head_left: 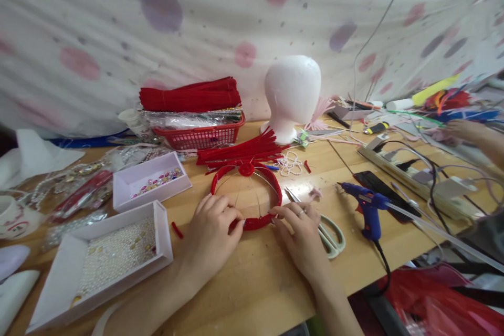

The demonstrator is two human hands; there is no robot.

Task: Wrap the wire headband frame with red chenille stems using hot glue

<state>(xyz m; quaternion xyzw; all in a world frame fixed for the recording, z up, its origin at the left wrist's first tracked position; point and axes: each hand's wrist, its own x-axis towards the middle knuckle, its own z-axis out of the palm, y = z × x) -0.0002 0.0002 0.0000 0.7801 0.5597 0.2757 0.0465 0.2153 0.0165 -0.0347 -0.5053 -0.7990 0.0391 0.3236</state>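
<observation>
A round red hoop with thin wires crossing it and a red disc at its far side lies on the wooden table. My left hand has its thumb and fingers closed on the hoop's near left part. On the near right part, my right hand, with a ring on one finger, pinches the same hoop. Green-handled scissors lie partly under my right hand. Beyond the hoop are a bundle of red strips and a string of white beads.
White boxes of pearls and gems stand left. Behind are a red basket and a white foam head. A blue glue gun, phone and power strip lie right, where another person's hand reaches in.
</observation>
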